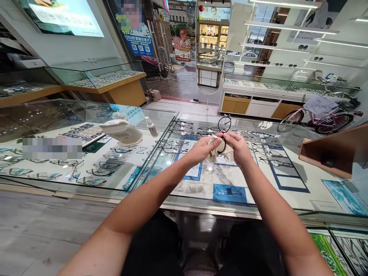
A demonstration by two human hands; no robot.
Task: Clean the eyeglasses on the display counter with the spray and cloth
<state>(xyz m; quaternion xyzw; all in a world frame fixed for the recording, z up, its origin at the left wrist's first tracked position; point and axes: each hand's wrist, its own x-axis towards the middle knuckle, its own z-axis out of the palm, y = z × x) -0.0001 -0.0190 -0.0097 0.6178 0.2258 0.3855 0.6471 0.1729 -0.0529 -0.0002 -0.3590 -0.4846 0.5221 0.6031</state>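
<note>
A pair of black round-framed glasses (224, 124) is held up over the glass display counter (161, 180). My right hand (238, 147) is closed on the lower part of the frame. My left hand (202, 148) is closed on a pale cleaning cloth (214, 152) pressed against the lower lens. One lens sticks up above my fingers; the other is hidden by the cloth and hands.
Rows of eyeglass frames lie under the counter glass. On the counter stand a small spray bottle (151, 127), a white device (122, 132) and a calculator (83, 133). A wooden box (330, 153) juts in at right. A pink bicycle (317, 117) stands beyond.
</note>
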